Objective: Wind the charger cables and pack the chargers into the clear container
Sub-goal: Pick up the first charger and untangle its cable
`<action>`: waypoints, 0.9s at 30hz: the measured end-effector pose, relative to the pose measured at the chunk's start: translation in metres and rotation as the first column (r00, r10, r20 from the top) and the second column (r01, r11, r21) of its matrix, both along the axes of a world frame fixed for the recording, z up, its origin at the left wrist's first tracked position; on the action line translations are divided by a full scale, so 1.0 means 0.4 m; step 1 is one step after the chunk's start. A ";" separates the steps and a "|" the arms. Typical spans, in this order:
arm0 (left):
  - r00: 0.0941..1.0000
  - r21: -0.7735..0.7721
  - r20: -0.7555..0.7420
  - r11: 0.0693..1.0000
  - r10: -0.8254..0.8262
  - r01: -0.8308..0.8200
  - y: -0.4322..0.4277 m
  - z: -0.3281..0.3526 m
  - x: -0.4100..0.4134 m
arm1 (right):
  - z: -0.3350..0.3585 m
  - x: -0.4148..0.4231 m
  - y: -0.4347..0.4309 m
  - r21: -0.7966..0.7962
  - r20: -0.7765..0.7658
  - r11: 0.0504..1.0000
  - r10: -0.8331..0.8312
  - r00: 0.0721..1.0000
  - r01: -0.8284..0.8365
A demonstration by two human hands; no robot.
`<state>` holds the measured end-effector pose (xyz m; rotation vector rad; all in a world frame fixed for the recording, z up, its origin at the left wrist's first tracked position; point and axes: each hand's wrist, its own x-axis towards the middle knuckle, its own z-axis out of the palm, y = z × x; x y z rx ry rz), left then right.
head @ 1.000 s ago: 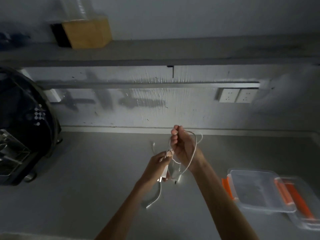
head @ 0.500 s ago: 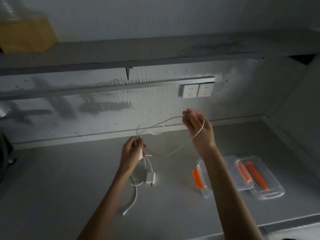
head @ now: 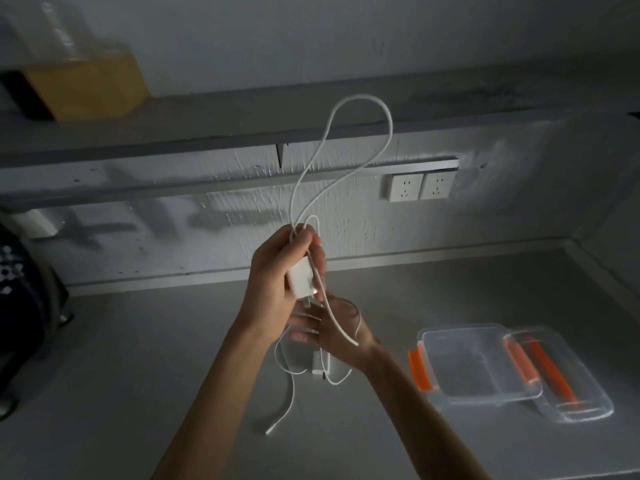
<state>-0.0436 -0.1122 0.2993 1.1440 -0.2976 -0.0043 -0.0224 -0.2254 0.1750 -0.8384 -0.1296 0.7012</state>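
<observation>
My left hand (head: 277, 278) is raised over the grey counter and grips a white charger plug (head: 302, 276) together with its white cable (head: 349, 140), which loops high above the hand. One end of that cable hangs down across my right hand (head: 332, 329). That hand sits just below the left, its fingers stretched out to the left and touching the cable. A second white charger (head: 320, 362) lies on the counter under my hands, its cable (head: 289, 393) trailing toward me. The clear container (head: 478, 365) with orange clips stands open at the right.
The container's clear lid (head: 575, 393) with an orange clip lies against its right side. Two wall sockets (head: 419, 187) sit on the back wall under a shelf (head: 242, 116) carrying a yellow box (head: 86, 88). A dark bulky object (head: 20, 292) stands at the left edge.
My left hand has risen with the charger plug. My right hand, held high and drawing the cable out, has dropped below the left; the cable now loops above the left hand.
</observation>
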 end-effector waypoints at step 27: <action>0.966 0.962 -0.092 0.273 0.242 0.023 -0.656 -0.203 0.092 | -0.182 0.191 -0.893 -0.944 0.325 0.049 0.004 0.946 0.325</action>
